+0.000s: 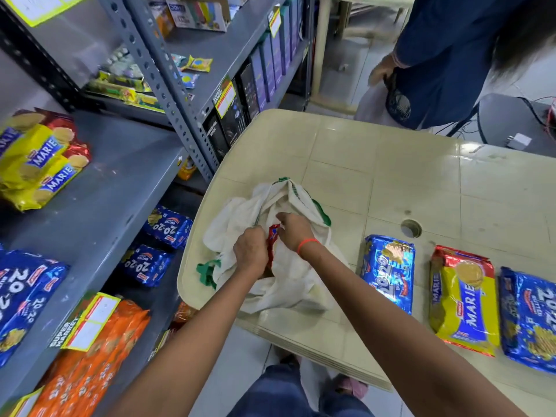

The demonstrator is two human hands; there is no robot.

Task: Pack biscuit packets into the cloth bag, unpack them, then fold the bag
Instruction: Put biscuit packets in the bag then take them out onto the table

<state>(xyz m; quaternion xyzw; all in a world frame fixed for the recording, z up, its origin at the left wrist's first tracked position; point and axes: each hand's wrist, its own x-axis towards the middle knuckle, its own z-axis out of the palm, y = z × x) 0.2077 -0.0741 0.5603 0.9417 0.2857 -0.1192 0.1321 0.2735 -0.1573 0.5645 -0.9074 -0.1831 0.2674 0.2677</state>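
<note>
1. Cloth bag, white with green trim, lies crumpled on the beige table near its left corner, lower centre of frame, mouth bunched up.
2. Left hand is clenched on the bag's cloth at the opening, knuckles up.
3. Right hand, red thread on the wrist, has its fingers curled on a red packet poking out of the bag mouth; only a small part of that packet shows between the two hands.
4. Three more packets lie flat on the table right of the bag, in a row, apart from it: blue packet nearest the bag, yellow packet in the middle, second blue packet at the right edge of frame.
5. Round hole in the tabletop sits just above the nearest blue packet.
6. Grey metal shelves fill the left of frame, stocked with yellow, blue and orange biscuit packs.
7. Another person in dark blue stands at upper right, beyond the table.
</note>
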